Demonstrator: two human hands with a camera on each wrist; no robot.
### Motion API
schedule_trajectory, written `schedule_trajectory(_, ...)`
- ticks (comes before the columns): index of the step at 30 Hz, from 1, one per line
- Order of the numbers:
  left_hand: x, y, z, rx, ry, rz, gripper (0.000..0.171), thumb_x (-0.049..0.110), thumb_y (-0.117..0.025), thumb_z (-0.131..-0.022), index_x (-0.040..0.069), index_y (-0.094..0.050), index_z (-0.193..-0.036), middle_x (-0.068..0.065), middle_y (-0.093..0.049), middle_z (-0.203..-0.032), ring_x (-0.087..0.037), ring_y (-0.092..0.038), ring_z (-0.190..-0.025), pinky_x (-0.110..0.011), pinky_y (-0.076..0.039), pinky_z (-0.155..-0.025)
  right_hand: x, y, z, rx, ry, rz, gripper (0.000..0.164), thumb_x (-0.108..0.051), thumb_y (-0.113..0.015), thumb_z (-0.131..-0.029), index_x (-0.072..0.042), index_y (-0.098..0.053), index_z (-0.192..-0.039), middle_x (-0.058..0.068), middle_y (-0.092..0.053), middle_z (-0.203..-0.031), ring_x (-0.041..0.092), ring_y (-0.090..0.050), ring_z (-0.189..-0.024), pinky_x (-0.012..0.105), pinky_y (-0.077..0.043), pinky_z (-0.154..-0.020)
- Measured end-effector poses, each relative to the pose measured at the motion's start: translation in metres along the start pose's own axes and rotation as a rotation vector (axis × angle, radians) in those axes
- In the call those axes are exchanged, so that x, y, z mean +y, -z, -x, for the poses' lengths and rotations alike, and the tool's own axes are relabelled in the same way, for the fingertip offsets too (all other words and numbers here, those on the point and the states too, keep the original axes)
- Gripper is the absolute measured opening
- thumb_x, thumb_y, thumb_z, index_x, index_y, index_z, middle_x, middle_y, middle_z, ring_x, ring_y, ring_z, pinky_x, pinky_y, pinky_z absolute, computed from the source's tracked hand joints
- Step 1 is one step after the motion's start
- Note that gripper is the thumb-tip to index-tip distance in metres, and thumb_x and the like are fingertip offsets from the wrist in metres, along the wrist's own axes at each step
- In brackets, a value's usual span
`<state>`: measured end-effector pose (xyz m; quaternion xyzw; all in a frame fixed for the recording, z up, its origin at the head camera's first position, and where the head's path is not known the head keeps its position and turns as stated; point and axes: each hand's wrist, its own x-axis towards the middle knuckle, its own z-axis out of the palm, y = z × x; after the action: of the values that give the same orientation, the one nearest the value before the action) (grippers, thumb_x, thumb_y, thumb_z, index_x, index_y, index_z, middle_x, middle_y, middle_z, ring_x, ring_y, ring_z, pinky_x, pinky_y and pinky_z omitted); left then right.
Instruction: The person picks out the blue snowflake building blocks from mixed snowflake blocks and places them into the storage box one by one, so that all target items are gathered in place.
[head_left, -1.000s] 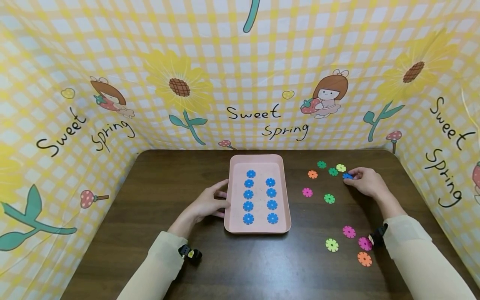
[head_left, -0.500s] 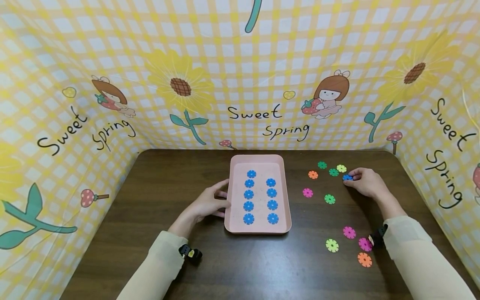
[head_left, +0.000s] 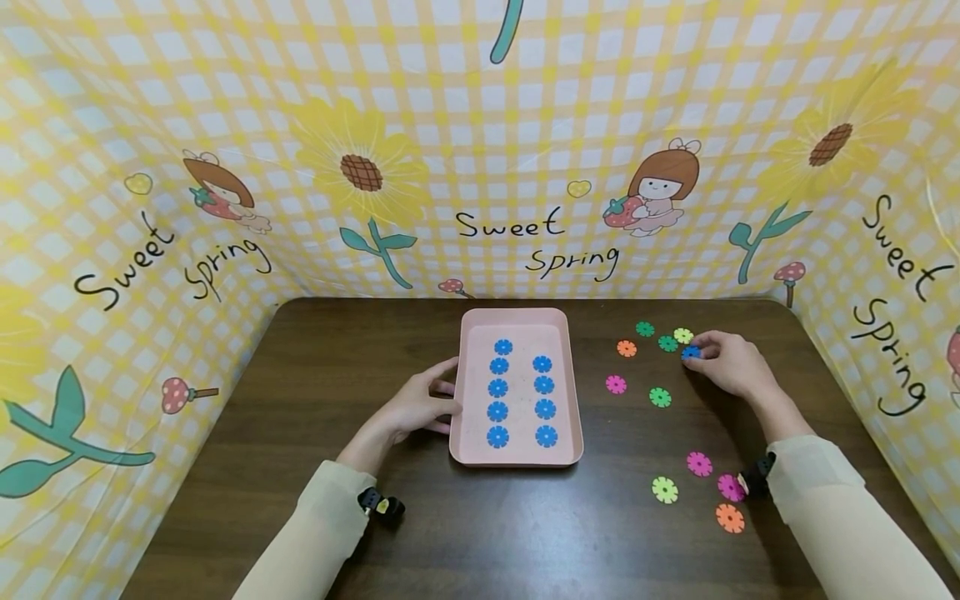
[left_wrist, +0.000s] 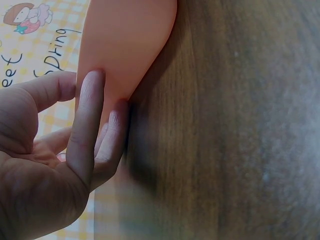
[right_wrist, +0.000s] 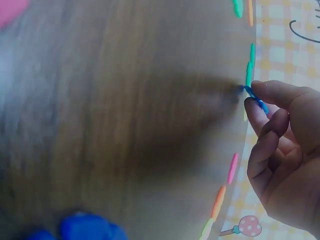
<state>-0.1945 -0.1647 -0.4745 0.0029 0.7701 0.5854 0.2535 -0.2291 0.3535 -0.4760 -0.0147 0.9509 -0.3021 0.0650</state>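
Thumb and fingertips of my right hand (head_left: 729, 365) pinch a blue snowflake building disc (head_left: 691, 353) at the far right of the table. In the right wrist view this disc (right_wrist: 256, 99) is tilted, its lower edge close to the tabletop. A green disc (head_left: 667, 342) and a yellow-green disc (head_left: 683, 335) lie just beyond it. My left hand (head_left: 415, 406) rests at the left side of a pink tray (head_left: 517, 457), fingertips on the outer wall and thumb at the rim. Inside the tray, blue discs (head_left: 498, 387) lie flat in two columns.
More discs lie on the brown table (head_left: 360, 533) right of the tray: orange (head_left: 626, 348), pink (head_left: 616, 384) and green (head_left: 660, 397). Nearer are a yellow-green disc (head_left: 664, 490), an orange disc (head_left: 730, 517) and two pink ones. A patterned cloth (head_left: 420, 108) walls the table.
My right hand has shifted slightly left with the blue disc, which now sits closer to the yellow-green one. The left hand and tray stay in place.
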Motion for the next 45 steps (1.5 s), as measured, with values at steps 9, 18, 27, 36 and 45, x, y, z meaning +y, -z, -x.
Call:
schedule_trajectory(9,0.003,0.001,0.001,-0.004,-0.003,-0.009,0.084,0.003,-0.071,-0.092,0.021,-0.032,-0.164,-0.026,-0.052,-0.132,-0.031,-0.069,-0.095,-0.045,-0.065,-0.073,-0.024,-0.009,-0.003,0.024,0.075,-0.075,0.046,-0.033,-0.071,-0.1,-0.001,-0.065,-0.132,0.02,-0.071,-0.111,0.039,-0.065,-0.103,0.052,-0.054,-0.085)
schedule_trajectory(18,0.002,0.001,0.0,-0.002,0.0,-0.007,0.084,0.003,-0.071,-0.092,0.021,-0.032,-0.164,-0.026,-0.052,-0.132,-0.031,-0.069,-0.095,-0.045,-0.065,-0.073,-0.057,-0.031,-0.014,-0.004,0.154,-0.149,0.041,-0.028,-0.074,-0.098,-0.003,-0.069,-0.13,0.012,-0.071,-0.104,0.032,-0.064,-0.097,0.035,-0.051,-0.071)
schedule_trajectory(27,0.002,0.0,0.0,0.006,0.007,-0.006,0.084,0.003,-0.072,-0.092,0.022,-0.032,-0.164,-0.026,-0.052,-0.132,-0.031,-0.07,-0.094,-0.045,-0.065,-0.073,-0.099,-0.06,-0.027,0.013,0.217,-0.253,0.038,-0.026,-0.078,-0.095,-0.005,-0.072,-0.126,0.012,-0.072,-0.104,0.029,-0.065,-0.088,0.037,-0.054,-0.072)
schedule_trajectory(36,-0.001,-0.001,-0.002,0.021,0.013,-0.004,0.085,0.002,-0.072,-0.091,0.023,-0.033,-0.164,-0.024,-0.053,-0.129,-0.03,-0.071,-0.091,-0.045,-0.065,-0.072,-0.13,-0.089,-0.041,0.056,0.279,-0.276,0.035,-0.026,-0.08,-0.093,-0.008,-0.074,-0.123,0.007,-0.074,-0.101,0.024,-0.066,-0.085,0.036,-0.054,-0.068)
schedule_trajectory(45,-0.002,-0.001,-0.001,0.012,0.001,-0.003,0.085,0.002,-0.071,-0.091,0.021,-0.033,-0.164,-0.025,-0.052,-0.129,-0.03,-0.071,-0.091,-0.045,-0.065,-0.072,-0.149,-0.107,-0.05,0.015,0.264,-0.267,0.037,-0.03,-0.084,-0.09,-0.012,-0.076,-0.121,0.004,-0.074,-0.101,0.022,-0.063,-0.088,0.033,-0.049,-0.067)
